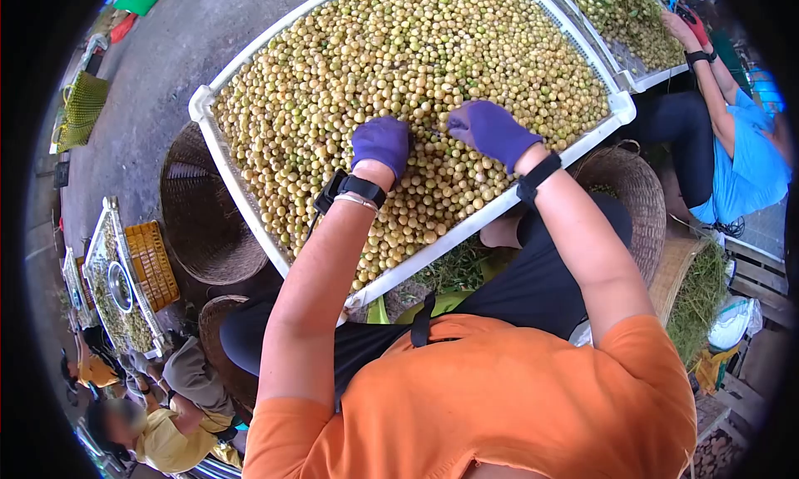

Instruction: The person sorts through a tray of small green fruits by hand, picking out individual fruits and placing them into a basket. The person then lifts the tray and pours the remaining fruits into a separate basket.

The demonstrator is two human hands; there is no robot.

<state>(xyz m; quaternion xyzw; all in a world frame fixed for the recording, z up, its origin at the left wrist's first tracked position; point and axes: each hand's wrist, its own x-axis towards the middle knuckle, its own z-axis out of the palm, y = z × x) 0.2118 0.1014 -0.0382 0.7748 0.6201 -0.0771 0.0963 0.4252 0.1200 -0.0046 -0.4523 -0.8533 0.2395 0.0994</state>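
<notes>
A large white tray [429, 258] holds a thick layer of small round yellow-green fruits [333, 79], with a few greener ones among them. My left hand [381, 146], in a purple glove, is closed and rests on the fruits near the middle of the tray; its curled fingertips are hidden. Just to its right, my right hand [493, 132], gloved alike, has its fingers bent and pressed together at the surface of the heap. What either hand grips, if anything, cannot be made out. A small hollow in the fruits lies between them.
Wicker baskets [208, 204] stand left and right below the tray. A second tray [645, 81] adjoins at upper right, where a person in blue [745, 163] works. At lower left are a yellow crate [151, 264], another tray [112, 279] and people seated. Cut stems [703, 304] lie at right.
</notes>
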